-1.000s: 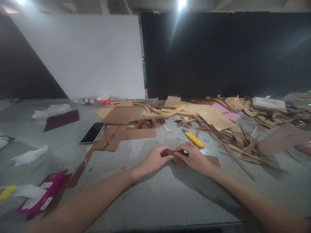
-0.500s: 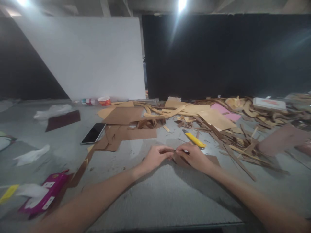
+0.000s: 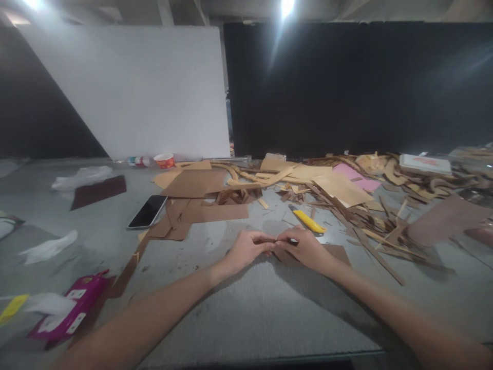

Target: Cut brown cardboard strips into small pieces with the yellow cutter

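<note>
My left hand (image 3: pixel 248 250) and my right hand (image 3: pixel 306 248) meet above the grey table, fingertips nearly touching. Both pinch the upper edge of a thin brown sheet (image 3: pixel 285 257), which looks like leather or card. My right hand covers much of this sheet. Behind the right wrist, a flat brown piece (image 3: pixel 339 253) shows on the table; whether it is part of the held sheet, I cannot tell. Just beyond my right hand lies a yellow utility knife (image 3: pixel 308 220).
Brown pieces (image 3: pixel 219 213) and a phone (image 3: pixel 148 211) lie left of centre. Scrap strips (image 3: pixel 379 234) heap up at the right, near a pink sheet (image 3: pixel 356 177). A purple wipes pack (image 3: pixel 79 308) is at the near left; a red-and-white cup (image 3: pixel 165 161) stands at the back.
Almost nothing differs. Both hands keep their pinch on the brown sheet, with only a slight shift of the fingers; the whole view has drifted a little.
</note>
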A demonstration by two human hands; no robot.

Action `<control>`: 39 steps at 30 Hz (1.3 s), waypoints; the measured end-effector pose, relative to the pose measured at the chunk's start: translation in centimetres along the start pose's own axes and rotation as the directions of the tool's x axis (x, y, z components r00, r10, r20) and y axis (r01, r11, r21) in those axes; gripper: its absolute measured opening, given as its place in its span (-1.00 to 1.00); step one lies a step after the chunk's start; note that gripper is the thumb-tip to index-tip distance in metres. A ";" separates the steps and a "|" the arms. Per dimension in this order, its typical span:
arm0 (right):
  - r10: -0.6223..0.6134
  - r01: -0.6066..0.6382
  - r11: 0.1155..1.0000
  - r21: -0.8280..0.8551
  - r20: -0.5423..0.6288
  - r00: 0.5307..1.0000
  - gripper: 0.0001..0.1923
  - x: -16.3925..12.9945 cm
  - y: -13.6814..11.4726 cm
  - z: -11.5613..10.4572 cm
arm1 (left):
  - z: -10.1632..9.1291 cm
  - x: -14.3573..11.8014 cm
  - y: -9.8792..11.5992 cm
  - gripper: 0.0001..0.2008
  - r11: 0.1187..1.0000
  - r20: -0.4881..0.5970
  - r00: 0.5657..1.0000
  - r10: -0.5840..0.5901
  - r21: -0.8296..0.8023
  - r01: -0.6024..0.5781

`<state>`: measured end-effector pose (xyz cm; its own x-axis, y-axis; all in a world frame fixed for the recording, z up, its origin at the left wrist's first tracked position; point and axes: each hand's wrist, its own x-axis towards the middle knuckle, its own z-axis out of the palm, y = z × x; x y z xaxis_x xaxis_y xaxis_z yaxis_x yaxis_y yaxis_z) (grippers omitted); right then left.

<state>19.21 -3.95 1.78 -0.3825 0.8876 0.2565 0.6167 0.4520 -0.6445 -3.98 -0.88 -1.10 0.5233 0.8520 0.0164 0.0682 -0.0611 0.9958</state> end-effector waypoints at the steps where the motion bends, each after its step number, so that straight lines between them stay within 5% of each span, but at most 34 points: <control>1: -0.002 0.002 1.000 0.002 -0.002 1.000 -0.73 0.0 0.0 0.0 | 0.0 0.0 0.0 -0.62 1.000 0.001 1.000 -0.003 -0.007 0.003; 26: -0.113 0.114 0.993 -0.033 0.024 0.993 -0.50 0.2 -0.2 -0.2 | -0.2 0.5 0.8 -0.42 0.992 0.012 0.996 -0.085 -0.088 0.086; 32: -0.045 0.045 0.999 0.000 0.053 0.998 -0.65 0.1 -0.2 -0.4 | -0.3 0.4 0.5 -0.41 0.995 0.036 0.995 -0.091 -0.038 0.092; 39: 0.133 -0.192 0.965 0.179 0.299 0.945 -0.74 0.0 -1.5 -1.0 | 0.9 -0.6 1.5 -0.61 0.991 0.073 0.997 -0.039 0.132 0.029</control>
<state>19.04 -4.54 3.46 -0.4849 0.8726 -0.0585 0.5454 0.2494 -0.8002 -3.41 -2.02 0.26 0.5806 0.8136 -0.0291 0.1951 -0.1044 0.9752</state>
